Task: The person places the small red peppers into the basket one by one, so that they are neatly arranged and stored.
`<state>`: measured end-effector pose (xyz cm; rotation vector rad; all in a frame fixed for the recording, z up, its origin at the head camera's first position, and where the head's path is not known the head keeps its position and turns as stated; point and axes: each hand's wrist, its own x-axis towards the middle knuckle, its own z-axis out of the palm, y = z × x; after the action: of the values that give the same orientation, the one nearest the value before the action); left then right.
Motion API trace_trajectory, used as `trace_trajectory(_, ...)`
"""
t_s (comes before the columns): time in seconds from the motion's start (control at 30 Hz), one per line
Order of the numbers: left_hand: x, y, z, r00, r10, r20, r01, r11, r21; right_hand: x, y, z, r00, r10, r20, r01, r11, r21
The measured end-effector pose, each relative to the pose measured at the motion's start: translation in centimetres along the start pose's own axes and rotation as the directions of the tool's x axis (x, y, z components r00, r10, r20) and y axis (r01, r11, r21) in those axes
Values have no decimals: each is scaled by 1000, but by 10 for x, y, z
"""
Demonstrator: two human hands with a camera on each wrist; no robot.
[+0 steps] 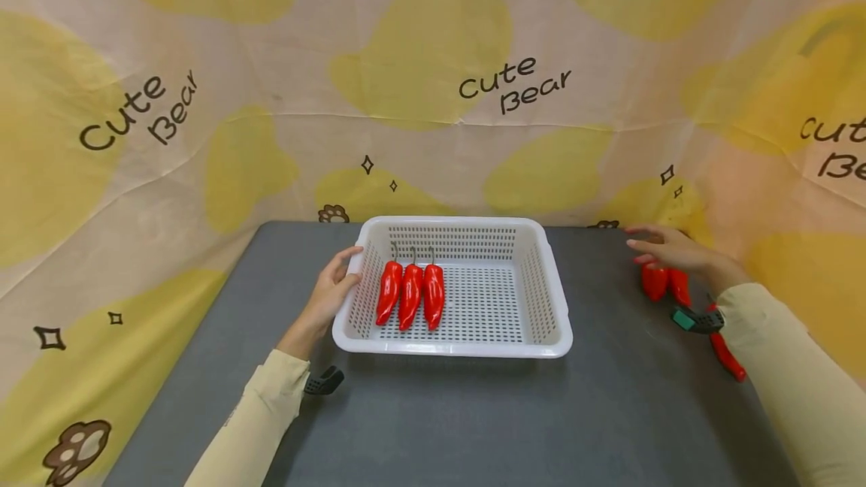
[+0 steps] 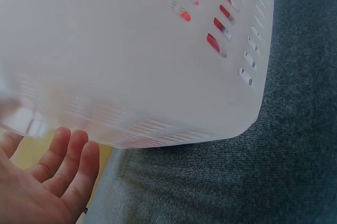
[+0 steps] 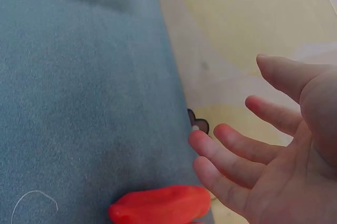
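Note:
A white plastic basket [image 1: 453, 349] with slotted walls stands on the grey table. Inside it, toward the left, three red peppers [image 1: 410, 295] lie side by side with their stems to the back. My left hand [image 1: 331, 291] holds the basket's left rim; the left wrist view shows its fingers [image 2: 79, 166] bent beside the outer wall. Over at the right, my right hand [image 1: 676, 252] hovers above red peppers [image 1: 654, 284] with its fingers spread and nothing in them. One red pepper [image 3: 163, 204] lies just below those fingers in the right wrist view.
Another red pepper [image 1: 727, 358] lies nearer the front right, partly behind the right sleeve [image 1: 791, 367]. A patterned cloth [image 1: 419, 58] hangs behind the table [image 1: 460, 427] and along its sides. Dark bands sit on both wrists.

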<state>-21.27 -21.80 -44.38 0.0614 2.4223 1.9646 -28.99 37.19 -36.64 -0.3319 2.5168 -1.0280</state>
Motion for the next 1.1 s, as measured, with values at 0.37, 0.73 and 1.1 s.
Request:
trace_trajectory(0.37,0,-1,0,1000,0,-5,0,1000,14,-9,15,-4,1000,17,-2,-17,997,80)
trace_trajectory(0.73,1,0,0,1000,-6,-4,6,1000,17,-14,34,-11,999,43,-6,-42,997,65)
trace_trajectory(1.1,0,0,-1,1000,-4,-3,4,1000,21,-20,43,-11,996,85,8,-86,994,72)
